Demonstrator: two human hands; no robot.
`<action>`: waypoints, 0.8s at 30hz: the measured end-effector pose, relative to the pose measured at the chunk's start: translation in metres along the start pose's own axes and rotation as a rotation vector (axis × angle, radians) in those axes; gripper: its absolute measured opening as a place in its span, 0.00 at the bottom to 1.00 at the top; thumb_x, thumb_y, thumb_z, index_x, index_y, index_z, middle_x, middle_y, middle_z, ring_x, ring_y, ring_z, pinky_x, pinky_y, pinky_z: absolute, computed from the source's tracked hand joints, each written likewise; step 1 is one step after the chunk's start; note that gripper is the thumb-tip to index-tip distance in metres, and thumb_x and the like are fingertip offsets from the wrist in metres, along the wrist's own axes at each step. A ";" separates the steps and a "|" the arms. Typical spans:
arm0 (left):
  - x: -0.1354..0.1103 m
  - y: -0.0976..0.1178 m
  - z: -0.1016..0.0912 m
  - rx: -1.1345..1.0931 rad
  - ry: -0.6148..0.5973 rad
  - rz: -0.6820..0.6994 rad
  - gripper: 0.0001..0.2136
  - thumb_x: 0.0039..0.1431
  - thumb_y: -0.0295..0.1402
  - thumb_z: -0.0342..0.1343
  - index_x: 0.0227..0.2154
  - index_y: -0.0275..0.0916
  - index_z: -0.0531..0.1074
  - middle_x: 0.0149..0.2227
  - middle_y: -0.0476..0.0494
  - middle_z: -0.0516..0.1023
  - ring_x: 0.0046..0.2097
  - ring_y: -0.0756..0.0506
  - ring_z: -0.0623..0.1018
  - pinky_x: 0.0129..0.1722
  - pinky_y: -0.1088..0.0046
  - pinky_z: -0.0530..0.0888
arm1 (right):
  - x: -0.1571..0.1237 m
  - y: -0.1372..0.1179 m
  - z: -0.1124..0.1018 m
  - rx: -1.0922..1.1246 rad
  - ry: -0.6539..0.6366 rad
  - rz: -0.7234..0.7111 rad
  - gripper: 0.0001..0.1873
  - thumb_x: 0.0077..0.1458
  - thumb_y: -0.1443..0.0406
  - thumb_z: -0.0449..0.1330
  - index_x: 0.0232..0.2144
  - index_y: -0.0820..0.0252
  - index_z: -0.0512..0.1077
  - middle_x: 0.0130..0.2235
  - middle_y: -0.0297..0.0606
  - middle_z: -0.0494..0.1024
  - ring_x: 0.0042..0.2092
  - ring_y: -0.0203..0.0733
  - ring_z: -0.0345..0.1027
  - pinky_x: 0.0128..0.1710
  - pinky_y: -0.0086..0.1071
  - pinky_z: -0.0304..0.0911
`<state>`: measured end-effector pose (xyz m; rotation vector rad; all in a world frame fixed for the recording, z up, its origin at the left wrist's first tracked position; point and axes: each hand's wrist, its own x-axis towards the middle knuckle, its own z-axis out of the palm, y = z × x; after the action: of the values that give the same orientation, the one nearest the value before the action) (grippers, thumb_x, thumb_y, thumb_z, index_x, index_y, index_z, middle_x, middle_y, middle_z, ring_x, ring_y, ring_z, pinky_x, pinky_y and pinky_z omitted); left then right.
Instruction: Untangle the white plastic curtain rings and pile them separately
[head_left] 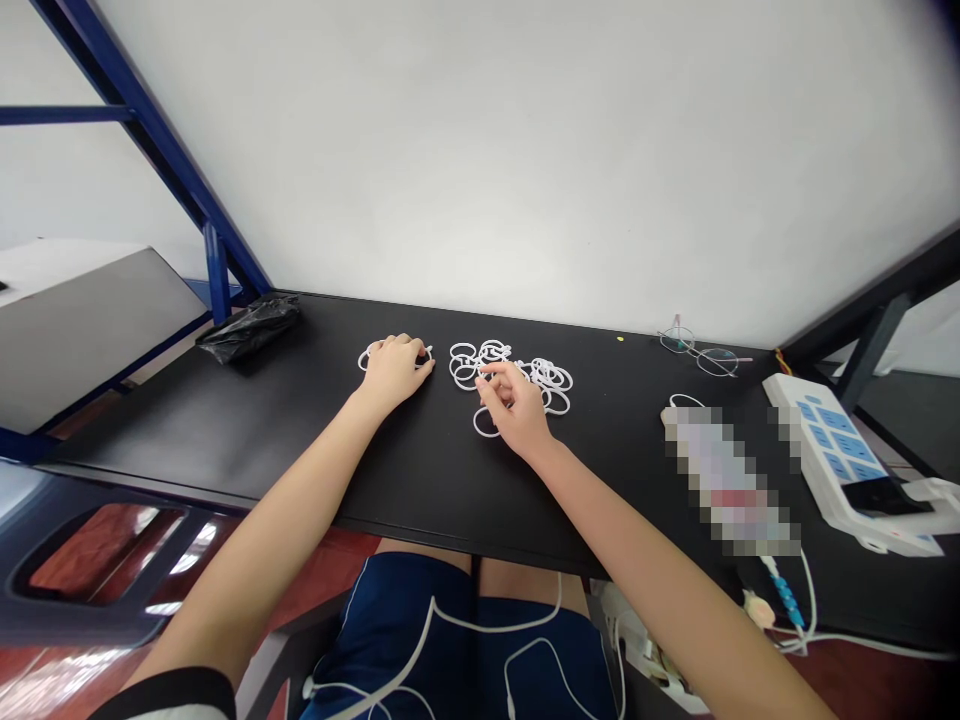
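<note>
My left hand (pixel 394 370) rests palm down on the black table (pixel 300 420), fingers and thumb apart. Under and beside it are white rings (pixel 363 360), mostly covered by the fingers. My right hand (pixel 517 405) is closed in a pinch, thumb against forefinger, at the near side of a loose pile of thin white rings (pixel 463 352). One white ring (pixel 486 434) shows below its fingertips and seems held there. Several more rings (pixel 556 376) lie tangled just behind and to the right of this hand.
A crumpled black plastic bag (pixel 251 328) lies at the far left. To the right are eyeglasses (pixel 697 348), a blurred-out phone (pixel 731 480) on a charging cable (pixel 787 605), and a white power strip (pixel 832 450). White cables (pixel 495 628) cross my lap below the table edge.
</note>
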<state>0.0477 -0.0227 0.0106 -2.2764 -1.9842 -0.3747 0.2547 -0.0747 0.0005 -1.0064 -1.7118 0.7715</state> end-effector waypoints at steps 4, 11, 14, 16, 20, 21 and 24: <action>0.000 0.000 0.000 -0.003 0.004 0.003 0.11 0.59 0.39 0.50 0.37 0.39 0.74 0.43 0.37 0.77 0.47 0.36 0.74 0.48 0.58 0.67 | 0.000 0.000 0.000 -0.009 -0.002 -0.003 0.12 0.60 0.56 0.55 0.39 0.57 0.68 0.24 0.29 0.71 0.19 0.31 0.61 0.22 0.28 0.57; -0.002 0.003 -0.001 -0.025 0.030 0.020 0.11 0.60 0.38 0.50 0.36 0.39 0.73 0.44 0.38 0.77 0.48 0.36 0.73 0.49 0.58 0.65 | 0.000 0.000 0.000 -0.004 -0.005 -0.002 0.11 0.60 0.58 0.55 0.38 0.58 0.68 0.24 0.29 0.71 0.19 0.31 0.61 0.23 0.28 0.57; -0.003 0.005 -0.001 -0.025 0.057 0.029 0.11 0.61 0.38 0.50 0.37 0.39 0.73 0.44 0.38 0.76 0.48 0.36 0.73 0.50 0.59 0.65 | 0.000 0.001 0.000 -0.016 -0.001 -0.019 0.10 0.60 0.58 0.55 0.37 0.59 0.68 0.24 0.29 0.71 0.19 0.31 0.61 0.23 0.28 0.57; -0.003 0.005 -0.001 -0.012 0.049 0.023 0.11 0.61 0.38 0.50 0.37 0.38 0.74 0.44 0.37 0.76 0.48 0.36 0.73 0.49 0.58 0.66 | 0.000 0.001 0.000 -0.023 0.002 -0.030 0.09 0.60 0.59 0.55 0.36 0.59 0.69 0.23 0.29 0.71 0.19 0.31 0.61 0.23 0.28 0.57; -0.002 0.004 0.000 0.001 0.019 0.001 0.11 0.61 0.38 0.49 0.37 0.38 0.73 0.44 0.36 0.76 0.48 0.35 0.73 0.47 0.58 0.67 | 0.000 0.002 0.000 -0.035 -0.009 -0.023 0.10 0.60 0.58 0.54 0.35 0.58 0.69 0.23 0.29 0.71 0.19 0.31 0.61 0.23 0.28 0.57; -0.002 0.004 -0.001 0.001 0.020 -0.003 0.11 0.61 0.38 0.50 0.38 0.39 0.73 0.45 0.36 0.76 0.49 0.35 0.73 0.47 0.58 0.67 | 0.000 0.002 0.000 -0.035 -0.012 -0.022 0.10 0.60 0.58 0.54 0.34 0.58 0.69 0.23 0.29 0.71 0.20 0.32 0.61 0.23 0.29 0.57; -0.002 0.003 -0.001 0.001 0.036 -0.012 0.12 0.59 0.40 0.52 0.40 0.39 0.73 0.46 0.36 0.74 0.50 0.35 0.72 0.46 0.59 0.68 | 0.000 0.002 -0.001 -0.033 -0.014 -0.029 0.10 0.60 0.58 0.54 0.33 0.58 0.68 0.23 0.29 0.70 0.20 0.32 0.61 0.24 0.29 0.57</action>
<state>0.0507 -0.0249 0.0112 -2.2419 -1.9818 -0.4124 0.2556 -0.0735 -0.0006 -0.9981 -1.7526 0.7358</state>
